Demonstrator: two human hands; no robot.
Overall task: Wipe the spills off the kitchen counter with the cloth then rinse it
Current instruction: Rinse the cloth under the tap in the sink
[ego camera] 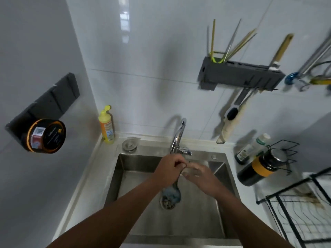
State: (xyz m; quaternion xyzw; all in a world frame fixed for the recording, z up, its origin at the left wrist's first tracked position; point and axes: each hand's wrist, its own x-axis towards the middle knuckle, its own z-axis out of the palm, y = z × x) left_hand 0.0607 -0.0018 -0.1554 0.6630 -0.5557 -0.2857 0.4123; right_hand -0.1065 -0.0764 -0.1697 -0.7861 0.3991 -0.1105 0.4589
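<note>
Over the steel sink [136, 178], a dark wet cloth [171, 191] is gripped in the left hand [169, 170] and hangs toward the drain [167, 203]. The right hand [200, 176] is held loosely open at 3 o'clock beside it, under the chrome faucet [178, 136]. Yellow dish soap bottle [107, 125] sits at 10 o'clock.

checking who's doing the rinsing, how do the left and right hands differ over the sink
The left hand is closed around the blue cloth, which hangs down toward the drain; the right hand is open, fingers spread, gripping nothing. Both hover over the sink, just below the faucet.
</note>
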